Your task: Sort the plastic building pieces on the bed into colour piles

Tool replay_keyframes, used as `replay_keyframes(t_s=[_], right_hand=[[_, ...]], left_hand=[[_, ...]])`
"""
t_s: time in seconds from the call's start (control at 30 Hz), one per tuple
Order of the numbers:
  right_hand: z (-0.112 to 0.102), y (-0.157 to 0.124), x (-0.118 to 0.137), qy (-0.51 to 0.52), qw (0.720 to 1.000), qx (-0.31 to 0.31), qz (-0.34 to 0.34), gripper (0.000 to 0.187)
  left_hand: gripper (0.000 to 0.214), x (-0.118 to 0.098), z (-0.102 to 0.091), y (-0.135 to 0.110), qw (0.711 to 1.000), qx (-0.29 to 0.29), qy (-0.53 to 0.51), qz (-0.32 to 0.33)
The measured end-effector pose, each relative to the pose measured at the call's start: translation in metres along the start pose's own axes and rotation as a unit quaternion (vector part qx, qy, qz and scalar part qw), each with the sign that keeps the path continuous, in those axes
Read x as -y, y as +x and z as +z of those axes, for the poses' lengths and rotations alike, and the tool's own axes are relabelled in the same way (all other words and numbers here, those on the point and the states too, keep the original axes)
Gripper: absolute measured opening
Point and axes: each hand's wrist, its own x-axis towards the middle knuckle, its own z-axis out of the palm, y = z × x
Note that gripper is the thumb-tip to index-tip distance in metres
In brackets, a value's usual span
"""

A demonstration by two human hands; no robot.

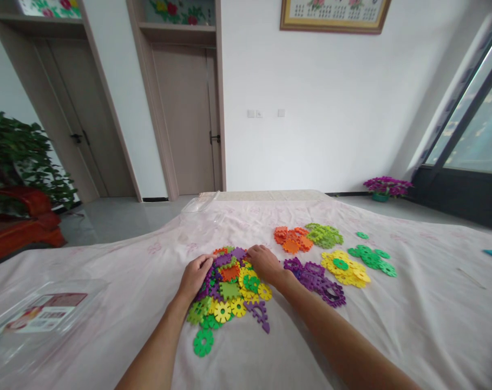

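Note:
A mixed pile of plastic interlocking building pieces (229, 291) in purple, orange, yellow and green lies on the cloth before me. My left hand (196, 276) rests at the pile's upper left edge, fingers bent together beside purple pieces; what they hold is hidden. At the upper right edge, my right hand (265, 264) has its fingers curled in against a purple square piece (239, 253); its fingertips are partly hidden. A purple triangular piece (259, 314) and a green flower-shaped disc (203, 342) lie at the near side of the pile.
Right of the pile are single-colour groups: orange pieces (292, 239), light green pieces (325, 235), purple pieces (316, 281), yellow discs (351, 271) with a green disc on top, and green discs (371, 257). A clear plastic box (38, 325) lies left on the pale tablecloth (140, 281).

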Motion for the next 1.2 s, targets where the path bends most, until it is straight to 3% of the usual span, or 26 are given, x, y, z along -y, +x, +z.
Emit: replay_keyframes(t_s=[0.33,0.43,0.6,0.7,0.77,1.0,1.1,1.2], right_hand=[[-0.017,-0.028,-0.006,0.031,0.990,-0.070,0.118,0.033],[-0.016,-0.028,-0.015,0.082,0.978,-0.122,0.147,0.034],[-0.014,-0.024,-0.045,0.229,0.909,-0.245,0.249,0.035],[-0.013,-0.024,-0.070,0.314,0.853,-0.276,0.311,0.043],[-0.013,-0.028,-0.086,0.308,0.839,-0.293,0.341,0.048],[-0.026,-0.047,-0.113,0.216,0.856,-0.301,0.361,0.044],[-0.032,-0.046,-0.102,0.182,0.889,-0.261,0.330,0.037],[-0.032,-0.039,-0.075,0.138,0.939,-0.192,0.252,0.035]], left_hand=[[0.037,0.002,0.002,0.000,0.999,-0.001,0.043,-0.007],[0.037,0.003,0.002,0.000,0.998,-0.004,0.054,-0.015],[0.037,0.001,0.001,-0.001,0.998,0.000,0.059,-0.022],[0.038,0.001,0.001,-0.001,0.998,0.001,0.058,-0.027],[0.038,0.002,0.001,-0.001,0.998,0.003,0.060,-0.027],[0.038,0.006,0.002,0.000,0.998,-0.001,0.069,-0.013],[0.039,0.005,0.001,0.000,0.998,-0.002,0.068,-0.019],[0.039,0.004,0.001,-0.001,0.997,0.001,0.072,-0.021]])
